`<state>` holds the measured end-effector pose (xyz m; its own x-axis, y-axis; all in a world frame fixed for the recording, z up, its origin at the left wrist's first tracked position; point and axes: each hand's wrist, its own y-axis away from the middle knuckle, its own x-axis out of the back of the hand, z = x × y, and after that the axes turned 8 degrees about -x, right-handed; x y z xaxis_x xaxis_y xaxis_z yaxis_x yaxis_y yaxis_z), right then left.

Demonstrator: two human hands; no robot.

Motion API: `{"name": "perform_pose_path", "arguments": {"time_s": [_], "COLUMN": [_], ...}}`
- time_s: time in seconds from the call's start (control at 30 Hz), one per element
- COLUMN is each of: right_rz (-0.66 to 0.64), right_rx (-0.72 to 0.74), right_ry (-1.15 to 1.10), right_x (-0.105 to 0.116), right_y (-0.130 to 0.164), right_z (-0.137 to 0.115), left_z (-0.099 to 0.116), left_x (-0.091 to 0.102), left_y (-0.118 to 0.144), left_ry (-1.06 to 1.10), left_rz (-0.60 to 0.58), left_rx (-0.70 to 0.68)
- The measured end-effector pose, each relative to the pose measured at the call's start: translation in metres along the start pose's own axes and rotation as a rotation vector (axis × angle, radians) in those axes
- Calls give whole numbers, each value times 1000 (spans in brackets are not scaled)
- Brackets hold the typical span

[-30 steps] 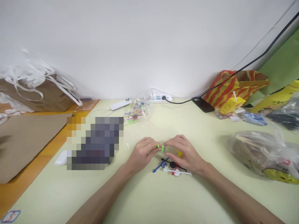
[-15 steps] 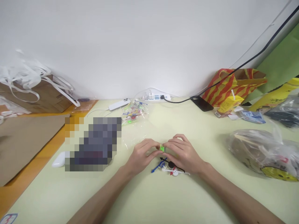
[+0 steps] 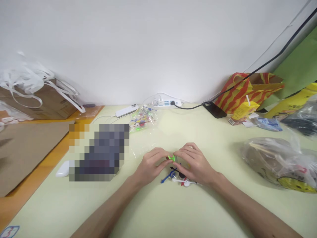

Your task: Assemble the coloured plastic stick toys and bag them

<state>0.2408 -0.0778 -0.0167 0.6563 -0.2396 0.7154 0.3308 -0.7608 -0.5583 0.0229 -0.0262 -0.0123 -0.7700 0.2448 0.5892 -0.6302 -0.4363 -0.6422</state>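
A small bright green plastic piece [image 3: 171,158] is pinched between both hands above the table. My left hand [image 3: 152,166] is closed, its thumb and fingertips on the piece's left side. From the other side, my right hand [image 3: 194,162] grips it with thumb and forefinger, fingers curled. Fingertips cover much of the piece, so its full shape is hidden. Just below lies a small pile of plastic parts: a blue arrow-shaped piece [image 3: 165,178], a black arrow-shaped piece [image 3: 175,171] and a white pointer-like piece [image 3: 187,182], with some red beneath. My right hand partly covers the pile.
Behind the hands, a clear bag of colourful parts [image 3: 142,120] lies near a power strip [image 3: 164,104] and a white phone [image 3: 126,110]. A blurred-out dark object [image 3: 104,155] is at left. A wrapped plastic bag [image 3: 274,162] and a drink carton [image 3: 244,112] stand right.
The green piece has turned slightly between my fingertips. Both hands stay in nearly the same place, and the pile below looks the same.
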Motion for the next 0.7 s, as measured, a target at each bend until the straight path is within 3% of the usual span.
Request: {"name": "perform_pose_path", "arguments": {"time_s": [0.33,0.5,0.7], "right_rz": [24,56,64], "right_rx": [-46,-59,-65], "right_ry": [32,26,1], "right_x": [-2,-2,0], "right_y": [-1,1,2], "right_z": [0,1,1], "left_z": [-2,3,0], "left_x": [2,6,5], "left_y": [-3,-7,-3], "left_ry": [-50,-134,10], "left_rz": [52,139,169], "left_rx": [-83,-61,-5]}}
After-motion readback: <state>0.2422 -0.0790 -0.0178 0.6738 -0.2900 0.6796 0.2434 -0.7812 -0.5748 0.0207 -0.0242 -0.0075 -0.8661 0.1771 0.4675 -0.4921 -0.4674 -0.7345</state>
